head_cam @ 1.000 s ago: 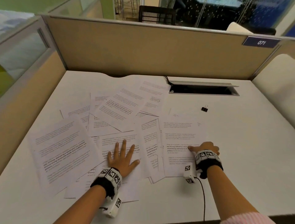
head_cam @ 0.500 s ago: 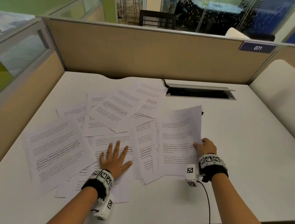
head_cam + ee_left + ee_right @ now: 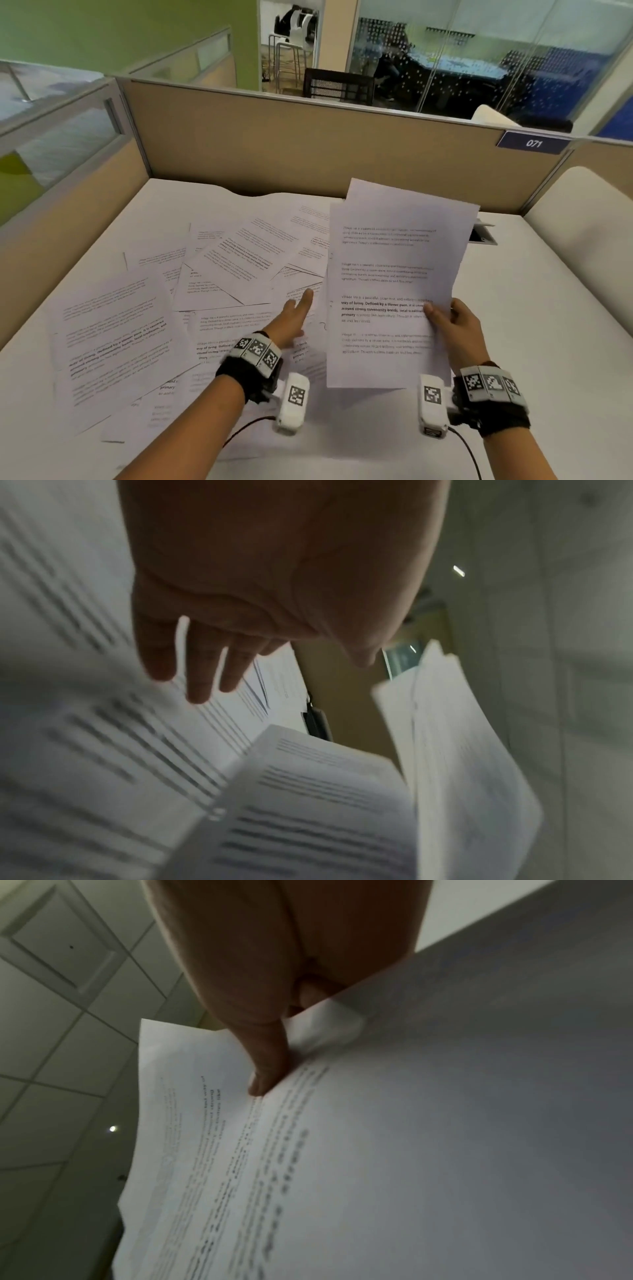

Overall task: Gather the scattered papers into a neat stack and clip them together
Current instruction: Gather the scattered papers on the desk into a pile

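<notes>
Printed white papers (image 3: 236, 260) lie scattered and overlapping across the left and middle of the white desk (image 3: 534, 308). My right hand (image 3: 452, 325) pinches the right edge of a few lifted sheets (image 3: 394, 274), thumb on the printed front, holding them nearly upright above the desk. In the right wrist view the thumb (image 3: 267, 1069) presses on the lifted sheets (image 3: 377, 1150). My left hand (image 3: 294, 318) hovers with straight fingers over the papers beside the lifted sheets, holding nothing; its fingers (image 3: 198, 674) show spread above the papers (image 3: 137, 750). The binder clip is hidden behind the lifted sheets.
A tan partition wall (image 3: 308, 147) closes the desk at the back and left. A cable slot (image 3: 483, 236) is set into the desk behind the lifted sheets. A white chair back (image 3: 582, 219) stands at the right. Wrist camera cables trail near the front edge.
My right hand has raised the sheets from lying on the desk to nearly upright. My left hand has left the paper it pressed on and moved right, toward the raised sheets.
</notes>
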